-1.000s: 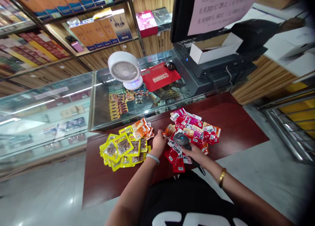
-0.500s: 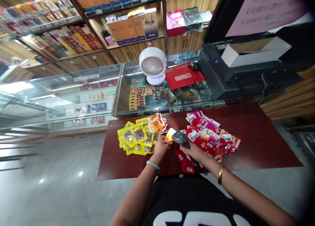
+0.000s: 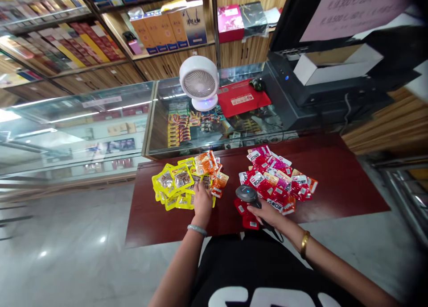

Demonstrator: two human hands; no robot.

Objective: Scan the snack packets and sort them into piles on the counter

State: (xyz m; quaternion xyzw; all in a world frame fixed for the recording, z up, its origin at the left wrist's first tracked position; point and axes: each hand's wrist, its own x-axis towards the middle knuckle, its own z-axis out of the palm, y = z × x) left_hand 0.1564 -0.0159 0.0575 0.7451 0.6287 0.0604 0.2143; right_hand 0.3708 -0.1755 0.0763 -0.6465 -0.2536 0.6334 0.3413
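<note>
My right hand (image 3: 265, 212) is closed round the handle of a black barcode scanner (image 3: 248, 193), whose head points forward and left over the table. My left hand (image 3: 202, 202) rests over the right part of a pile of yellow snack packets (image 3: 182, 176), fingers stretched out onto them. Orange snack packets (image 3: 206, 163) lie against that pile's far right side, with one orange packet (image 3: 220, 180) just right of my left fingers. Right of the scanner spreads a heap of red and pink snack packets (image 3: 281, 178). Several red packets (image 3: 250, 221) lie by my right hand.
The dark red table (image 3: 347, 182) meets a glass display counter (image 3: 154, 119). On the counter stand a white fan (image 3: 199, 80), a red mat (image 3: 244, 99) with a black mouse (image 3: 257, 85), and a dark machine holding a white open box (image 3: 337, 66). Stocked shelves line the back.
My left hand has let go of an orange packet, now beside the yellow pile, and moved left onto the yellow packets. The bright light at the scanner's head is gone.
</note>
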